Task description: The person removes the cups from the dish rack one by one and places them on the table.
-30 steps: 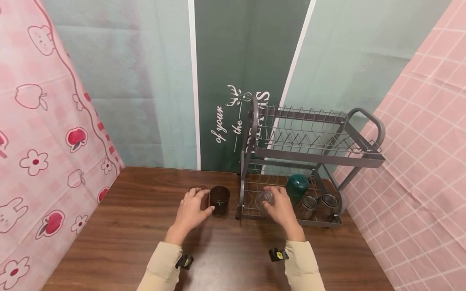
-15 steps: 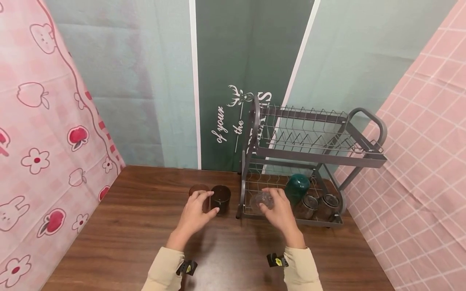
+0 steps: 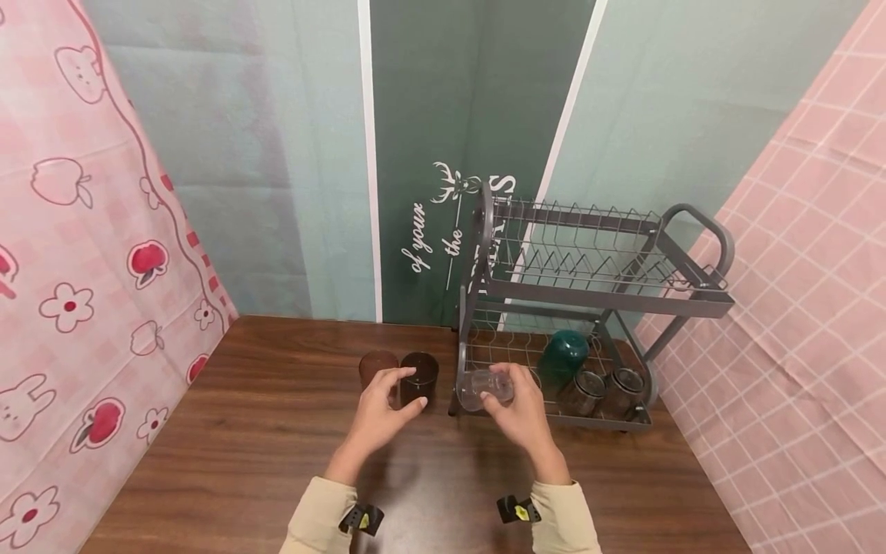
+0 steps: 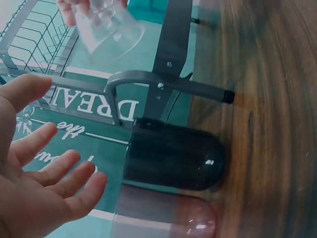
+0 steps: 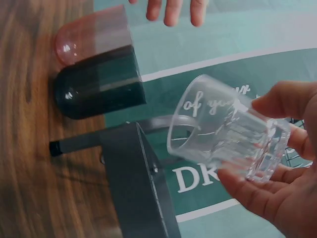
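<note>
My right hand (image 3: 522,408) grips a clear glass (image 3: 481,388) near its thick ribbed base, thumb on one side and fingers on the other. The glass is tilted, its mouth turned left in the head view, and overlaps the rack's lower left end. My left hand (image 3: 383,412) has its fingers spread and holds nothing; it hovers just in front of a dark tumbler (image 3: 419,368) standing upright on the table. Left of that tumbler, right beside it, stands a reddish-brown see-through tumbler (image 3: 378,362), partly hidden by my left hand.
A grey two-tier dish rack (image 3: 609,296) stands on the wooden table (image 3: 291,400) at the right. On its lower tier are an upside-down teal tumbler (image 3: 567,354) and two clear glasses, one (image 3: 587,388) beside the other (image 3: 625,385). Cloth curtains (image 3: 471,92) hang behind and at the sides.
My right hand has moved left with the clear glass, away from the teal tumbler, and the glass has tipped sideways. My left hand has shifted slightly right, uncovering more of the reddish tumbler.
</note>
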The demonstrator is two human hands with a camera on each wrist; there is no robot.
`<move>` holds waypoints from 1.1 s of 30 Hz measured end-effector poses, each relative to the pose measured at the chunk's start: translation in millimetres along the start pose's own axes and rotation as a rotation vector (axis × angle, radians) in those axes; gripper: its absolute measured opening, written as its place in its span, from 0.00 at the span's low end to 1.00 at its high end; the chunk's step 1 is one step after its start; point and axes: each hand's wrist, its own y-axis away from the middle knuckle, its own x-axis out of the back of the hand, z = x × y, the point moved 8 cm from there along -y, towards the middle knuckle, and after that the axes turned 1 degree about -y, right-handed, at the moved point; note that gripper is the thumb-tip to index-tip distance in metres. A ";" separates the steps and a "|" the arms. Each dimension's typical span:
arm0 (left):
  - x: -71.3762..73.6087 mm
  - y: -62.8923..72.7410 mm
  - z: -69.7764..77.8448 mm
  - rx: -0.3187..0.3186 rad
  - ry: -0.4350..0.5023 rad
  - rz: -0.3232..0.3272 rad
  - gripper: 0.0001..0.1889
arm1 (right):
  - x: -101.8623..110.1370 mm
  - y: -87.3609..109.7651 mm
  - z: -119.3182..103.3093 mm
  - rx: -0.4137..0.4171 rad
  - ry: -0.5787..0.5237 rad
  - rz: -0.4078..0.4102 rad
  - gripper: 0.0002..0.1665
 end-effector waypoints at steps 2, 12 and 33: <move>-3.0 1.9 -1.9 0.022 0.060 -0.005 0.25 | -2.2 1.0 1.1 -0.010 -0.078 0.013 0.24; -15.7 7.0 1.2 0.123 0.406 -0.086 0.27 | -14.9 4.6 -0.6 -0.195 -0.491 0.026 0.21; -22.4 3.0 20.8 0.085 0.713 -0.068 0.32 | -61.3 7.1 7.3 -0.290 -0.908 -0.024 0.20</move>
